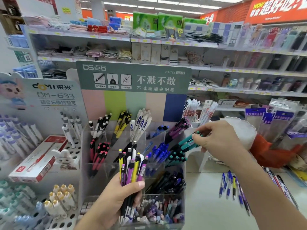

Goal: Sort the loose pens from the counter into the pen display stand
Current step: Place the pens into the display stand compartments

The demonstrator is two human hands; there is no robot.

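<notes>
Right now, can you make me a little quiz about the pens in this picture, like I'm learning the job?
1. True or false: the right hand pinches teal pens.
2. Which hand grips the mixed bundle of pens? A) left B) right
3. Fill in: loose pens lie on the ____ to the right of the pen display stand.

Key:
1. True; it holds them over the stand's right side.
2. A; the left hand holds yellow, purple and white ones in front of the stand.
3. Counter.
</notes>
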